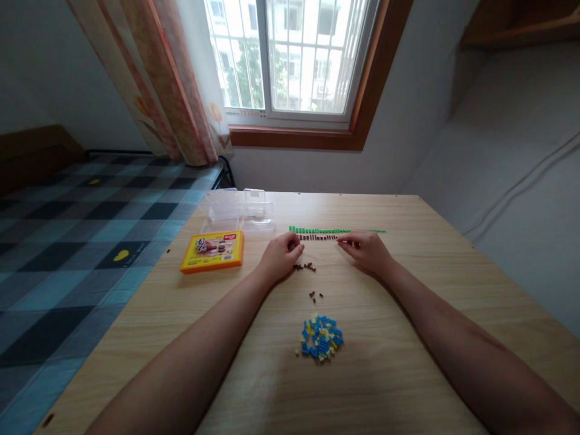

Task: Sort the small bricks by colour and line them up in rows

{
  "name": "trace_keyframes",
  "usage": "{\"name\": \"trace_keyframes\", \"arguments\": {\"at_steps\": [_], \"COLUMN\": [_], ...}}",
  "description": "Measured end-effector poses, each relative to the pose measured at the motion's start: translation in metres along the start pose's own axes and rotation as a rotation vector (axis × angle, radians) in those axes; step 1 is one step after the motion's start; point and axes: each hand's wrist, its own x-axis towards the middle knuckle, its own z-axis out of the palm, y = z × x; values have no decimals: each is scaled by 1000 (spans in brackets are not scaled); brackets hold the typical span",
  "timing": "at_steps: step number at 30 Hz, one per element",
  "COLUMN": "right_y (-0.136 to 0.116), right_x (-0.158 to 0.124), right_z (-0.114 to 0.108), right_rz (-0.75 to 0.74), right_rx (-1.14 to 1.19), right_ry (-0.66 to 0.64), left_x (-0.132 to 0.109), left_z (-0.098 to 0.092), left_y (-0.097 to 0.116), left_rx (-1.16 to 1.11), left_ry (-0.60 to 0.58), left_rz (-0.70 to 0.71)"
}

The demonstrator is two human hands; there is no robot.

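A row of small brown building blocks lies across the table, just below a longer row of green building blocks. At the right end of the brown row, my right hand pinches a small brown block with thumb and fingertips. My left hand rests at the row's left end, fingers curled together; whatever they hold is hidden. Beside it lies a loose cluster of brown blocks, partly covered by the hand. A few more brown pieces lie nearer to me.
Closer still is a pile of blue, yellow and cream blocks. An orange-yellow box lies at the left, with open clear plastic cases behind it. A checked bed adjoins the wooden table on the left.
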Motion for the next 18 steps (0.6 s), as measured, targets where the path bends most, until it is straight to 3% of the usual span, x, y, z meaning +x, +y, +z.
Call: {"name": "trace_keyframes", "arguments": {"at_steps": [4, 7, 18], "right_y": [-37, -51, -48], "right_x": [-3, -4, -2], "right_z": [11, 17, 19], "right_rz": [-152, -197, -215], "right_rx": [71, 85, -7], "right_ry": [-176, -236, -279], "left_x": [0, 1, 1], "left_z": [-1, -1, -1], "left_y": [2, 2, 2], "left_rx": [-13, -16, -10], "left_ry": [-1, -6, -15], "left_rz": [-8, -13, -28]}}
